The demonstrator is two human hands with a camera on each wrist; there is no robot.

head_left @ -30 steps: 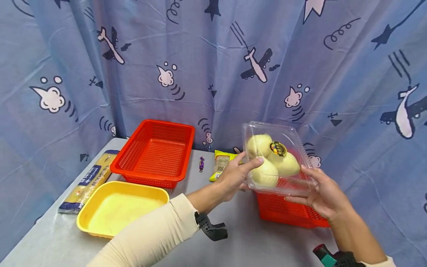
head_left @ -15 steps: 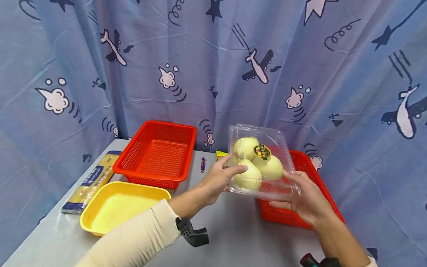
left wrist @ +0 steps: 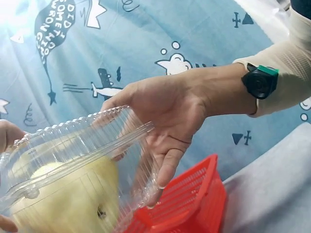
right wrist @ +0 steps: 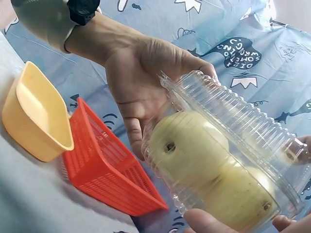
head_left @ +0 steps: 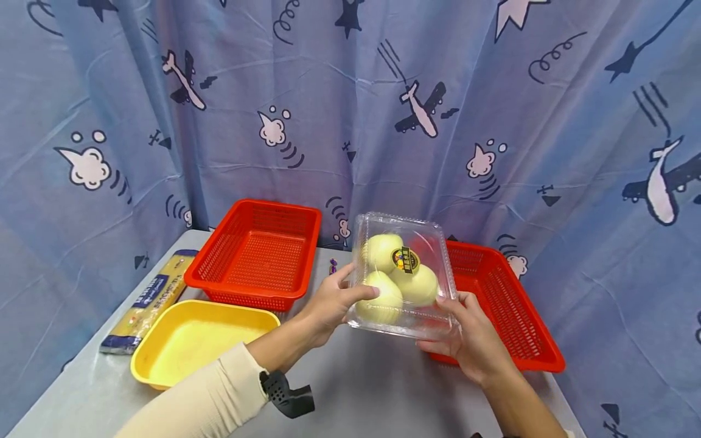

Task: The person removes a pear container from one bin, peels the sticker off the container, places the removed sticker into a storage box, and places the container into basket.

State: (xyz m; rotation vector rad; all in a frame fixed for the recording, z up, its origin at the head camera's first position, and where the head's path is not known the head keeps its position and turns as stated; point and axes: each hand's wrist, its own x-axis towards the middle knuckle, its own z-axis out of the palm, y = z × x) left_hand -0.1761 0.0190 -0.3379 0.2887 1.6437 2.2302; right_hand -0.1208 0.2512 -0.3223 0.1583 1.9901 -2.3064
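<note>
Both hands hold up a clear plastic clamshell box (head_left: pixel 432 249) above the table, with three pale yellow-green fruits (head_left: pixel 420 287) inside and a round black label on its lid. My left hand (head_left: pixel 328 302) grips the box's left edge, thumb over the lid. At the lower right corner my right hand (head_left: pixel 475 340) grips it, thumb on top and fingers beneath. The lid is down. In the left wrist view the right hand (left wrist: pixel 167 109) stands out against the curtain; in the right wrist view the left hand (right wrist: pixel 143 80) supports the box's far end.
A red basket (head_left: pixel 539 328) stands right, partly behind the box. At left are another red basket (head_left: pixel 246 291), a yellow tray (head_left: pixel 143 359) and a long yellow-and-blue packet (head_left: pixel 150 292). A purple-wrapped candy (head_left: pixel 333 266) lies near the patterned curtain (head_left: pixel 306 73) at the back.
Both hands have carried the box of fruit leftward and a little lower, away from over the right red basket. The box now hides the small yellow packet at the back.
</note>
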